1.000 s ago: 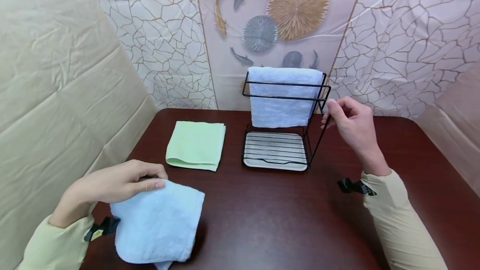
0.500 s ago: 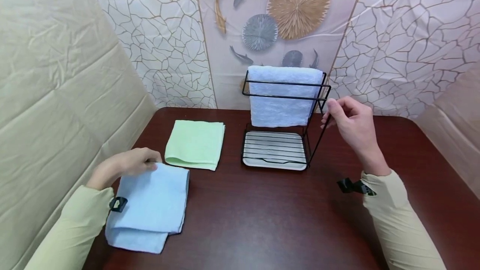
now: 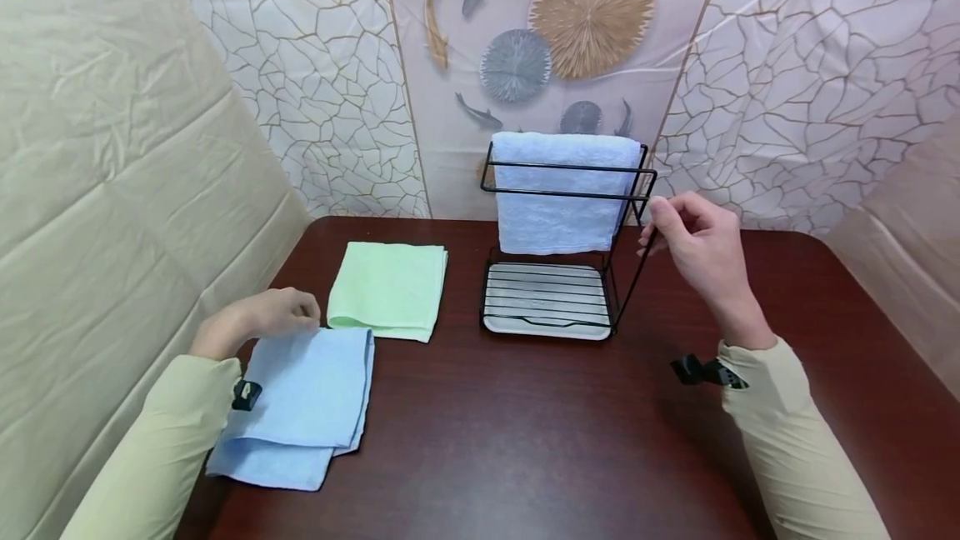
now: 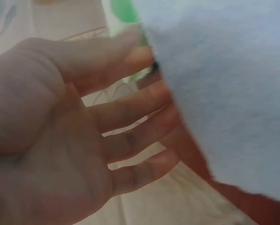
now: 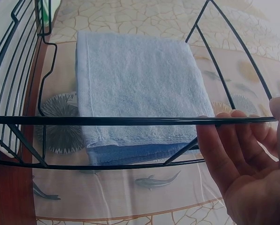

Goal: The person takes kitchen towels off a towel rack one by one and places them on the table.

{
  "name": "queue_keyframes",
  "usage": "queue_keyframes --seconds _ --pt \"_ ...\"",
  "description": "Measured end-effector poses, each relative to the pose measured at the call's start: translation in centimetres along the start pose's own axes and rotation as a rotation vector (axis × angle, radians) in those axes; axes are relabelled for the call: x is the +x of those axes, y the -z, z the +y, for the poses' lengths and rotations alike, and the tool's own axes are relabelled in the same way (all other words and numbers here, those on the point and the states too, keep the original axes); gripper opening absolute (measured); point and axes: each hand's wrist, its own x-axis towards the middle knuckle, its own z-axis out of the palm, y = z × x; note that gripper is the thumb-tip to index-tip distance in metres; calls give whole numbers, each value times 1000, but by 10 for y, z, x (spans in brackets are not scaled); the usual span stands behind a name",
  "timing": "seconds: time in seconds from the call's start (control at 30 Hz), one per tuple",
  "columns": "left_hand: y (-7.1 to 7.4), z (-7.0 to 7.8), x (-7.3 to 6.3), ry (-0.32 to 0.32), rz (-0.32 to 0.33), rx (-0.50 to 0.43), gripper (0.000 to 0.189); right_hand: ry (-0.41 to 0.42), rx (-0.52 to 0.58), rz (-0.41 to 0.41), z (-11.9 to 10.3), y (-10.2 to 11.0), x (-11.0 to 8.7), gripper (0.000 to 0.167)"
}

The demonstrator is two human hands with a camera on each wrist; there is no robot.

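Note:
A light blue towel [image 3: 311,390], folded with a layer jutting out below, is at the table's left. My left hand [image 3: 262,319] pinches its upper edge between thumb and fingertips; in the left wrist view the towel [image 4: 224,93] partly covers those fingertips. Just beyond lies a folded pale green towel [image 3: 390,286]. My right hand [image 3: 701,248] holds the right-hand upright of a black wire rack [image 3: 633,290], the fingers curled over the bar in the right wrist view. Another light blue towel [image 3: 562,219] hangs folded over the rack's rear rail.
A white tray [image 3: 547,298] sits beneath the rack's bottom wires. The dark red-brown table [image 3: 525,440] runs back to a patterned cloth wall [image 3: 337,90]. A beige cloth wall [image 3: 127,148] stands close along the left, near my left arm.
My left hand has moved forward and slightly right with the blue towel, whose hanging layers have swung flatter. The right hand has kept its hold on the rack.

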Motion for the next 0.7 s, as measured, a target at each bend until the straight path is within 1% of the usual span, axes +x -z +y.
queue_keyframes --seconds 0.13,0.17,0.27,0.43,0.6,0.7 --pt "14 8 2 2 38 4 22 4 -11 -2 -1 -1 0 27" --pt "18 12 2 5 50 8 24 4 -18 -2 -2 -1 0 28" --pt "30 25 3 -19 99 18 27 8 -10 -3 -1 -1 0 28" --pt "51 50 0 -81 186 24 27 13 -20 -9 -1 0 -1 25" --pt "68 72 1 -148 269 52 27 3 4 -14 -1 0 0 27" --pt "77 86 3 -180 343 66 25 -8 27 -13 0 0 0 28"
